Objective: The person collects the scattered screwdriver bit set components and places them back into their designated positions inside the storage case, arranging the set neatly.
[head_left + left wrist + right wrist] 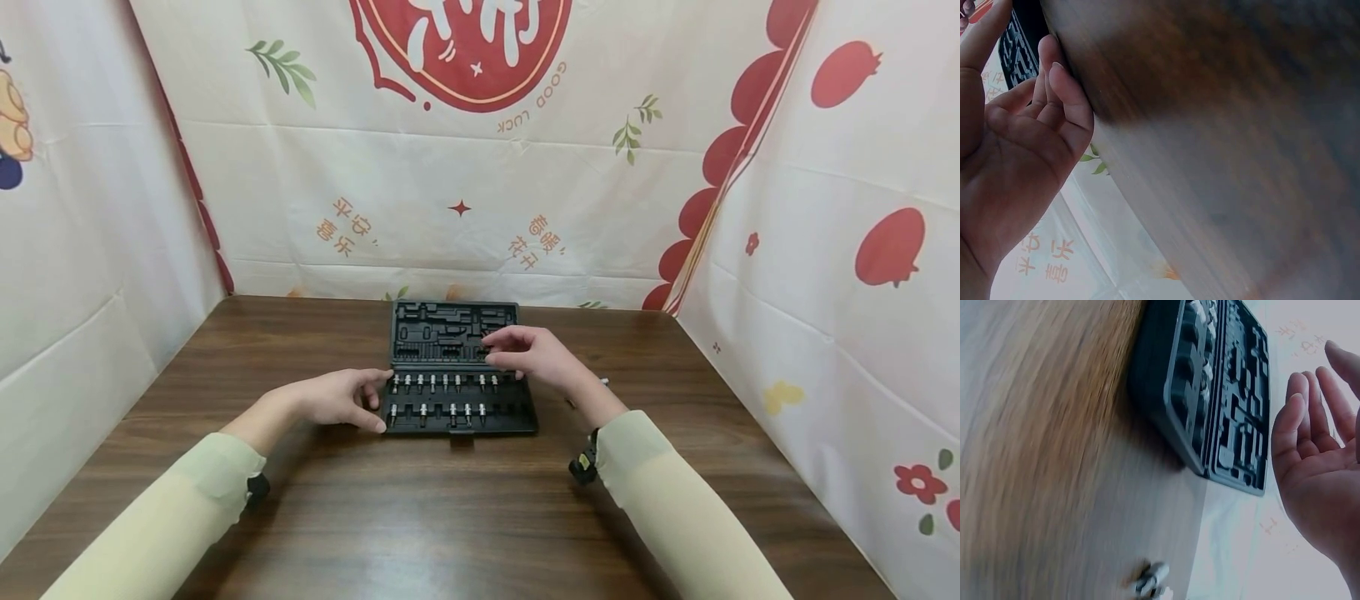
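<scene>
A black plastic case (456,430) lies with its lid (420,333) opened back on the table. Two rows of small silver socket bits (432,382) stand in its front half, with gaps in both rows. My left hand (333,397) rests at the case's left side, thumb at the front corner and index finger near the hinge. Its other fingers bend loosely in the left wrist view. Over the right part of the case hovers my right hand (542,360), thumb and index finger apart. Nothing shows in that hand in the right wrist view (1319,462).
Loose silver metal pieces (1152,578) lie on the table to the right of the case, partly hidden by my right wrist in the head view. The brown wooden table (420,517) meets printed white cloth (450,167) at the back and both sides.
</scene>
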